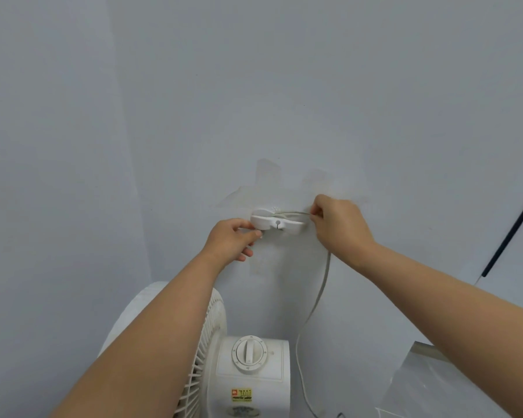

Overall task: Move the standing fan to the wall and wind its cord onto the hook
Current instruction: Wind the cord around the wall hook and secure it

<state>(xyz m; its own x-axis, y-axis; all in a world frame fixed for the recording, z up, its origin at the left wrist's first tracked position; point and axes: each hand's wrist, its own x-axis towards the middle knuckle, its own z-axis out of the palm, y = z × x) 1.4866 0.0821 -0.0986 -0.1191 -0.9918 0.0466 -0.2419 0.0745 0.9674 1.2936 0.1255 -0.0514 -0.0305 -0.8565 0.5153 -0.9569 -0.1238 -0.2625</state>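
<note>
A white standing fan [248,369] stands close to the pale wall, its grille at the lower left and a round dial on top of the motor housing. Above it a white plastic hook [277,223] is fixed to the wall. My left hand [233,239] grips the hook's left end. My right hand [338,224] pinches the white cord [320,294] at the hook's right end. A loop of cord lies across the top of the hook, and the rest hangs down the wall to the floor beside the fan.
The pale wall [254,101] fills most of the view, with scuffed patches above the hook. A dark thin bar [511,230] slants at the right edge. A clear plastic-covered object [435,378] stands at the lower right next to the fan.
</note>
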